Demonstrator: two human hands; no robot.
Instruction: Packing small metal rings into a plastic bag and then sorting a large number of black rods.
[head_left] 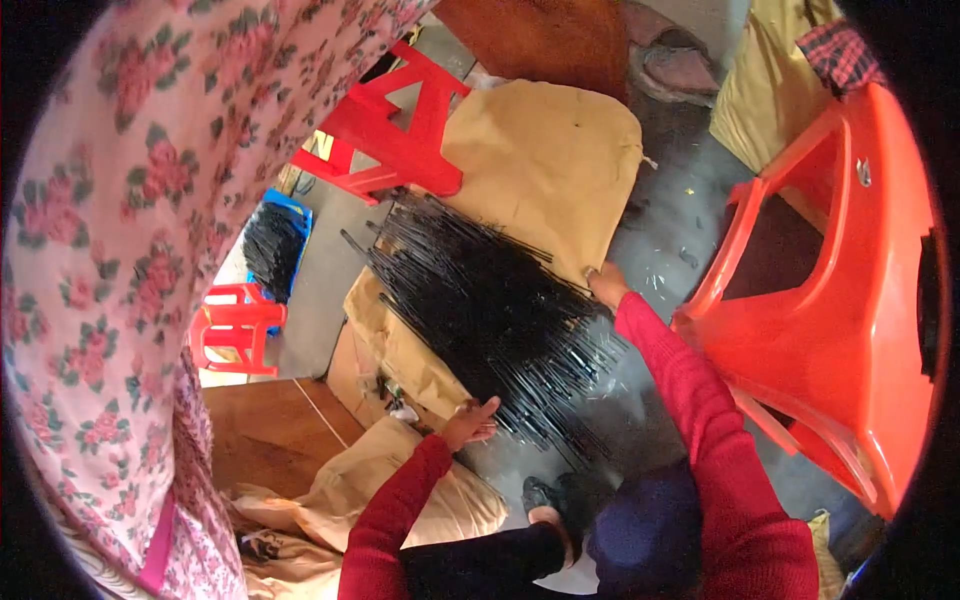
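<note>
A big pile of thin black sticks (480, 300) lies on brown paper (550, 150) spread over the floor. My left hand (470, 422), in a red sleeve, rests with flat fingers at the near lower edge of the pile, touching the stick ends. At the pile's right edge my right hand (605, 285) presses down where sticks and paper meet. Neither hand visibly grips anything. My knee and a dark shoe (545, 495) show below.
An orange plastic stool (840, 300) stands close on the right. A red stool (400, 130) lies tipped at the back, another red stool (235, 330) at the left. A blue tray of more black sticks (275, 245) sits left. A person's pink floral garment (120, 250) fills the left side.
</note>
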